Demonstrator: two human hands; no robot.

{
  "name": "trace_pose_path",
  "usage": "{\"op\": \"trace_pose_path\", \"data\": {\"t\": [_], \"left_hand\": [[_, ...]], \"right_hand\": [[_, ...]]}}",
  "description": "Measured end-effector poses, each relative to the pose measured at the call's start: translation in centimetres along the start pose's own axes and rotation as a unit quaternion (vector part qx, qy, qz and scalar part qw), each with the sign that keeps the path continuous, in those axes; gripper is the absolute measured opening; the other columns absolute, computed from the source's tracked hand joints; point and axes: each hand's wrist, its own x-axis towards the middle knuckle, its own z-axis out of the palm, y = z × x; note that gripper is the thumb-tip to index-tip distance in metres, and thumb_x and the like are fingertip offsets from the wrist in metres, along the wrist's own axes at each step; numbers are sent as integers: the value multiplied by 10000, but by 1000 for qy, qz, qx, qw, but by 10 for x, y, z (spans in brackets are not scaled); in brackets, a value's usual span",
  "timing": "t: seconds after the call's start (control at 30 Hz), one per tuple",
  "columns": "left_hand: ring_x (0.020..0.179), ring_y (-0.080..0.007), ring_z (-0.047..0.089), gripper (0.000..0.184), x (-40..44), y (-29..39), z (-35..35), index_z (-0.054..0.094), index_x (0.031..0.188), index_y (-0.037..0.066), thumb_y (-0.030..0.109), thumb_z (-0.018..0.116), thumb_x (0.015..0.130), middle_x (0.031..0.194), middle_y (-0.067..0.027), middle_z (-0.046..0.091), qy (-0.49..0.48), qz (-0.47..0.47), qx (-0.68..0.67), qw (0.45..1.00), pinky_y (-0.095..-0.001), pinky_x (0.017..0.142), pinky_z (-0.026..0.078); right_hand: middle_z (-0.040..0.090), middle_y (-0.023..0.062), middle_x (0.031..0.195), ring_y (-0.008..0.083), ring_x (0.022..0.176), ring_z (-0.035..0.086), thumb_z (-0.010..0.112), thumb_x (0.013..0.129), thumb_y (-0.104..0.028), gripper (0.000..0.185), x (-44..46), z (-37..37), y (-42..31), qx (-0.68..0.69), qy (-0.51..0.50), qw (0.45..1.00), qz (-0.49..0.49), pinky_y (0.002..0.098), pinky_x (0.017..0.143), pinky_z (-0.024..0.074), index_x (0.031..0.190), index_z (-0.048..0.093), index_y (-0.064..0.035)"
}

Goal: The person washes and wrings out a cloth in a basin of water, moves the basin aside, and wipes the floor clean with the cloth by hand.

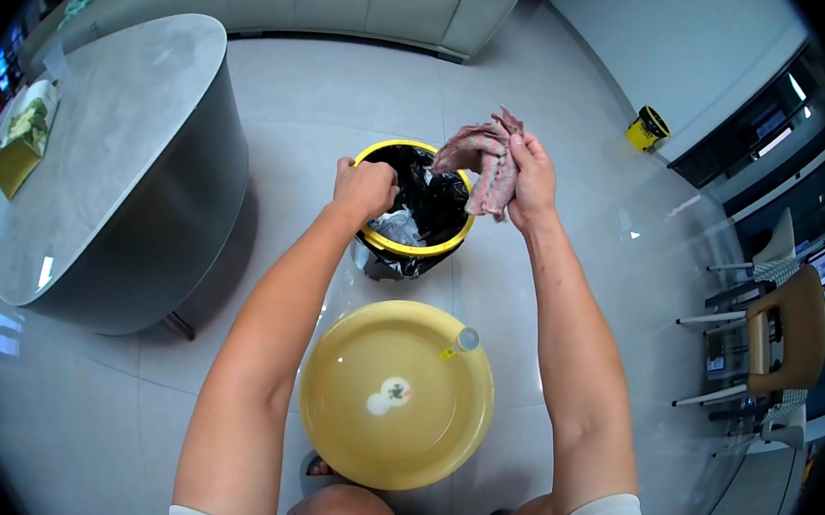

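Note:
My right hand is closed on a crumpled pinkish-grey cloth, held up above the right side of a trash bin. The bin has a yellow rim and a black bag liner, with pale crumpled waste inside. My left hand grips the bin's left rim with curled fingers; some fingertips are hidden. Nearer to me, a yellow basin stands on the floor and seems to hold water. A small round grey piece with a yellow tag sits at its upper right edge.
At left stands a grey rounded table with papers or packets on it. A pale sofa lies beyond. A small yellow-and-black bucket is by the right wall, and chairs stand at right.

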Motion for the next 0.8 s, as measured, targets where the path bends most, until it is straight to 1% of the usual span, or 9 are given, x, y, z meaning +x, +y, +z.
{"op": "trace_pose_path", "data": {"t": [0.13, 0.23, 0.27, 0.37, 0.4, 0.5, 0.63, 0.77, 0.8], "left_hand": [[1290, -330, 652, 576, -10, 0, 18, 740, 1383, 218, 265, 856, 821, 1389, -140, 697, 161, 79, -66, 982, -532, 1187, 368], [1293, -349, 667, 752, -5, 15, 14, 617, 1528, 182, 321, 879, 837, 1405, -134, 698, 212, 105, -268, 934, -482, 1165, 443], [1327, -340, 650, 794, -7, 20, 12, 583, 1560, 189, 336, 890, 843, 1451, -137, 676, 245, 115, -214, 939, -434, 1119, 506], [1248, -309, 702, 671, -12, 41, -3, 661, 1480, 170, 353, 871, 870, 1362, -136, 731, 241, 124, -296, 916, -449, 1104, 507], [1144, -315, 744, 437, -9, 43, -11, 761, 1314, 152, 343, 821, 926, 1209, -125, 788, 144, 86, -313, 935, -475, 1067, 511], [1082, -339, 757, 248, -12, 46, -19, 803, 1153, 134, 298, 764, 971, 1121, -105, 809, 199, -25, -208, 957, -489, 1011, 521], [1088, -337, 750, 238, -12, 39, -9, 772, 1215, 149, 205, 711, 992, 1129, -96, 810, 236, -59, -204, 948, -478, 1003, 528], [1270, -392, 651, 433, -17, 32, 2, 749, 1330, 166, 143, 710, 900, 1356, -157, 724, 237, 38, -187, 953, -552, 1095, 488], [1387, -405, 575, 637, -14, 30, 2, 650, 1483, 165, 153, 727, 850, 1483, -184, 640, 214, 96, -237, 943, -536, 1182, 435]], "right_hand": [[738, 108, 1184, 192, 1045, 729, 562, 1136, -173, 222, -6, -1, -7, 2, 17, 1000, 4, 375, 931, 610, 1290, 618, -22], [730, 114, 1211, 200, 1065, 726, 536, 1149, -193, 234, -8, 1, -7, 29, 15, 999, 11, 387, 961, 604, 1298, 600, -24], [728, 113, 1216, 199, 1074, 725, 529, 1153, -197, 234, -10, 1, -6, 37, 9, 999, 15, 389, 969, 602, 1293, 601, -25], [724, 106, 1248, 207, 1121, 712, 501, 1164, -211, 266, -13, 3, -3, 17, -9, 999, 26, 397, 1021, 581, 1326, 607, -30], [723, 103, 1261, 212, 1140, 707, 491, 1168, -217, 282, -15, 6, -2, 3, -16, 999, 30, 401, 1043, 571, 1345, 610, -32], [714, 97, 1280, 202, 1149, 696, 484, 1174, -232, 292, -21, 9, -5, -5, 12, 1000, 5, 400, 1047, 566, 1354, 606, -37], [706, 117, 1214, 200, 1073, 702, 439, 1182, -200, 295, -18, 4, -3, -82, 84, 993, -13, 369, 945, 597, 1349, 586, -7], [706, 98, 1204, 164, 1039, 704, 466, 1179, -201, 258, -25, 3, -12, -75, 37, 996, 26, 360, 925, 601, 1330, 599, -39], [707, 88, 1217, 151, 1033, 702, 469, 1184, -207, 245, -25, 5, -12, -145, 9, 989, 20, 351, 938, 595, 1313, 596, -42]]}}
